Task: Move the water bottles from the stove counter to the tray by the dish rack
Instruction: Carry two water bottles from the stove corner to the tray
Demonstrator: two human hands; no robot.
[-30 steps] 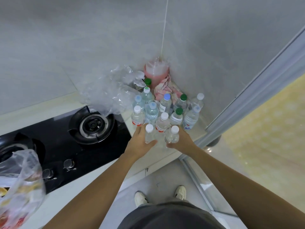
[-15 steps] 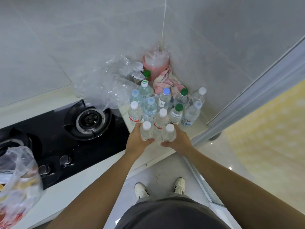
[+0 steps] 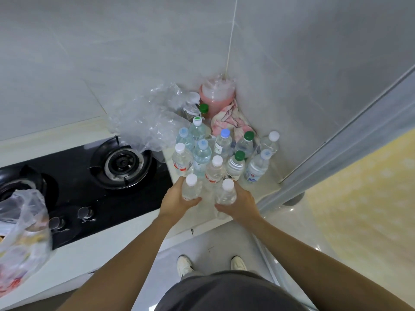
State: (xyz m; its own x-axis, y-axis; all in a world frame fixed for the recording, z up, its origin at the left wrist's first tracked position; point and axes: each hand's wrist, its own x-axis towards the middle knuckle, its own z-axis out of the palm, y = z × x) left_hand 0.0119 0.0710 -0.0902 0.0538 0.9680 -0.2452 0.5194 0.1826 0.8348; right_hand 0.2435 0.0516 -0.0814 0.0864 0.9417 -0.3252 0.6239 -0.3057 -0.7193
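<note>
Both gripped bottles have come up a little and nearer the camera than half a second ago, their caps now standing clear above the row behind, and the person has drawn slightly back from the counter.

From the head camera, the left hand (image 3: 177, 199) curls round the left bottle (image 3: 191, 189), thumb across the front low on the body and fingers hidden behind it. The right hand (image 3: 240, 202) wraps the right bottle (image 3: 225, 194) the same way, with the thumb showing at the lower front. Both grips are narrow, closed to the width of a bottle. Whether either base still touches the counter (image 3: 266, 188) cannot be told.

The other bottles (image 3: 216, 153) stand upright and packed close together in the corner, between the stove (image 3: 121, 162) and the side wall, with a crumpled clear plastic wrap (image 3: 146, 124) leaning over them from the left, and a pink container (image 3: 216, 93) and a cloth (image 3: 226, 121) behind. The tray and dish rack are out of view.

To do this step well, I judge the two bottles should rise straight up before swinging away, since the neighbours just behind them stand almost touching and could topple if clipped. A firm hold round the middle of each body suits thin, slippery plastic; too hard a squeeze would buckle it. Keeping them upright while turning seems wise.
</note>
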